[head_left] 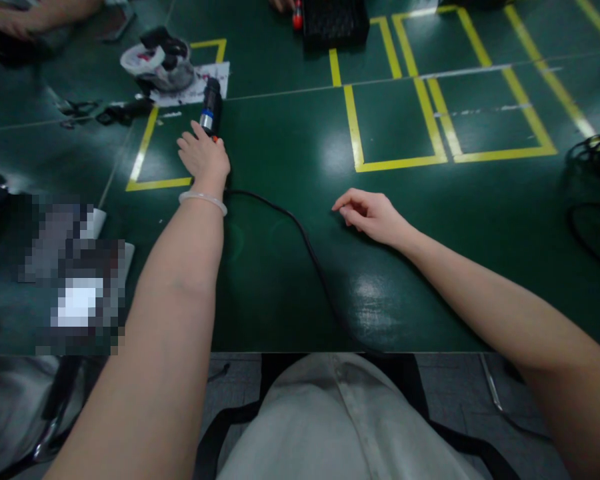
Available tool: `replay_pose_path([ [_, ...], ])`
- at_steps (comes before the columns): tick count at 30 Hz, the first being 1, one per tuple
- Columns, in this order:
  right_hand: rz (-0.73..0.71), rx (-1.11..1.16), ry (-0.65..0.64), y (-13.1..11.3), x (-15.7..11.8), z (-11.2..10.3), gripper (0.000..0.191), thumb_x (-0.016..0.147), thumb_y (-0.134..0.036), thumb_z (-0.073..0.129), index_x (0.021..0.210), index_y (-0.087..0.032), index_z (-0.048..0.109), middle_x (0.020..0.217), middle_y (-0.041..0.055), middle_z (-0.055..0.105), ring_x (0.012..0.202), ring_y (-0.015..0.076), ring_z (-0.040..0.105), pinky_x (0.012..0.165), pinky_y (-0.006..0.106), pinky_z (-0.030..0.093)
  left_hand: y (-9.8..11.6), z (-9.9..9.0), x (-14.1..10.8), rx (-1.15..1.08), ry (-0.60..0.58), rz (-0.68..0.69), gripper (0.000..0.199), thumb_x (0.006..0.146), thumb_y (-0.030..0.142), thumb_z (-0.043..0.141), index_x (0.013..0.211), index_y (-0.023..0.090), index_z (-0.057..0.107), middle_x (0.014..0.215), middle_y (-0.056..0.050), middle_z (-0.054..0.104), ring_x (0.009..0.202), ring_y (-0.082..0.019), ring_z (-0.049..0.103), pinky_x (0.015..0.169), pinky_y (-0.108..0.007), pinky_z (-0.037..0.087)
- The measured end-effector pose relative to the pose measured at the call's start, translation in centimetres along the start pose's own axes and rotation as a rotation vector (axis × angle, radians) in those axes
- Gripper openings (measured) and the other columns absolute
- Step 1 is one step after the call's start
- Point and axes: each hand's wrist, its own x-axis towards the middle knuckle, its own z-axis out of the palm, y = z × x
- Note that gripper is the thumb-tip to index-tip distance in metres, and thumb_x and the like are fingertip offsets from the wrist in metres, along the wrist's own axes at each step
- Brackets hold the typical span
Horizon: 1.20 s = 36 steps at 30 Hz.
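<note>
Black tool (211, 107) at 11 o'clock, by L hand (205, 157), can't tell if gripped; R hand (373, 215) 1 o'clock, part-curled, pinch unclear.

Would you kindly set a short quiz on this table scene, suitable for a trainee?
1. Multiple choice: which thing is nearest the left hand?
A) the black container
B) the dark tool with a silver and blue band
C) the coiled cables

2. True or false: a pale bracelet is worn on the left arm.

3. Fill in the missing colour: beyond the right hand, the green table is marked with ____ tape.

Key: 1. B; 2. True; 3. yellow
</note>
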Motion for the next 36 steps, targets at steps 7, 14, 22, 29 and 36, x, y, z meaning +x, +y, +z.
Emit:
replay_pose_path([
  [7,-0.008,-0.027,-0.021,-0.1,0.1,0.0,0.016,0.092,-0.024,0.056,0.098,-0.016,0.068,0.064,-0.0025,0.058,0.058,0.0117,0.050,0.058,0.026,0.037,-0.3,1.1,1.1,-0.022,0.051,0.003,0.062,0.119,0.058,0.025,0.153,0.007,0.016,0.136,-0.003,0.049,0.131,-0.020,0.023,0.103,-0.042,0.024],
  [14,-0.014,-0.008,-0.020,0.0,0.2,0.0,0.017,0.092,-0.025,0.055,0.099,-0.016,0.068,0.064,-0.0023,0.058,0.057,0.0111,0.051,0.057,0.025,0.037,-1.5,1.9,2.3,-0.137,0.084,0.036,0.067,0.117,0.058,0.028,0.142,-0.003,0.036,0.148,-0.016,0.046,0.129,-0.022,0.038,0.098,-0.042,0.024],
  [22,-0.007,0.013,-0.010,0.0,0.2,0.2,0.017,0.093,-0.026,0.056,0.100,-0.016,0.068,0.064,-0.0021,0.060,0.056,0.0112,0.053,0.057,0.026,0.038,-0.8,0.4,-2.1,-0.106,0.068,0.146,0.043,0.121,0.035,0.028,0.143,0.002,0.044,0.139,-0.013,0.053,0.123,-0.023,0.046,0.101,-0.043,0.036],
  [29,-0.011,-0.010,0.036,-0.3,0.1,0.1,0.028,0.097,-0.039,0.055,0.079,-0.018,0.062,0.059,-0.0036,0.053,0.051,0.0096,0.047,0.054,0.026,0.034,0.4,-1.2,-9.0,-0.068,0.056,0.382,0.041,0.118,0.038,0.037,0.149,0.014,0.050,0.126,-0.016,0.061,0.114,-0.034,0.058,0.093,-0.040,0.049],
  [36,-0.194,-0.244,0.131,-2.0,-0.5,0.8,0.014,0.096,-0.032,0.056,0.101,-0.020,0.063,0.074,-0.0010,0.060,0.060,0.0123,0.050,0.062,0.027,0.040,2.8,-2.9,-16.3,-0.039,0.024,0.640,0.044,0.116,0.037,0.046,0.154,0.015,0.047,0.127,-0.016,0.061,0.113,-0.034,0.058,0.091,-0.038,0.049],
])
